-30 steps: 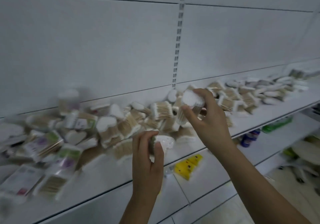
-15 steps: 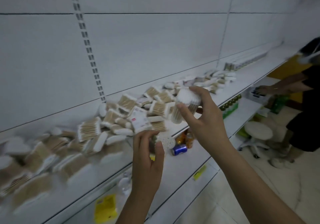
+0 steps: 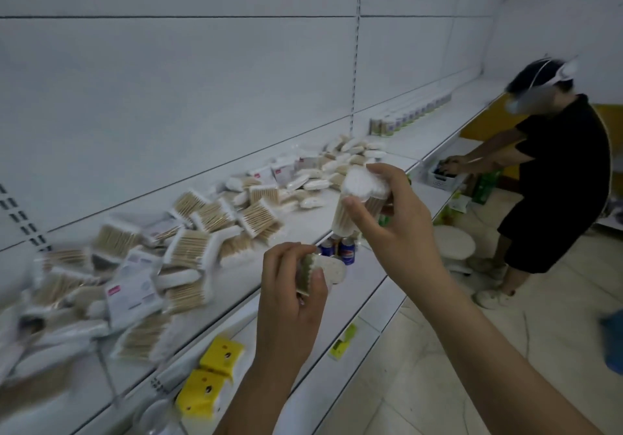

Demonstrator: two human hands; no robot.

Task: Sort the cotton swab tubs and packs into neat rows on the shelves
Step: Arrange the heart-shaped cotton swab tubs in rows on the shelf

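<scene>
A: What are the two hands doing?

B: The right hand [image 3: 391,229] is raised in front of the shelf [image 3: 303,219], thumb and fingers wrapped around a clear tub [image 3: 359,202] packed with wooden-stemmed swabs; the tub stands roughly upright, its white top uppermost. The left hand [image 3: 290,303], lower and nearer the camera, pinches a smaller tub [image 3: 322,271] lying on its side; that one's white, dotted end faces right.

A: Where are both tubs relative to the shelf?

B: Both are in the air just off the shelf's front edge; neither touches it.

A: And what lies on the shelf?

B: A loose heap of packs [image 3: 188,249] runs along it from the left end toward the middle; flat clear packs of swabs, some with white labels, overlapping at all angles. Further right the heap turns to white oval packs [image 3: 337,168]. Near the far right end, against the back wall, a neat row of tubs [image 3: 404,119] stands upright.

A: Anything below?

B: On the lower shelf [image 3: 357,286], yellow packets [image 3: 212,377] sit at the left, and blue cans [image 3: 340,247] show under the front edge, between the hands.

A: Anyone else?

B: A person in black [image 3: 559,178] bends at the right, hands at a white basket [image 3: 441,178]; a white stool [image 3: 453,244] stands near their feet.
</scene>
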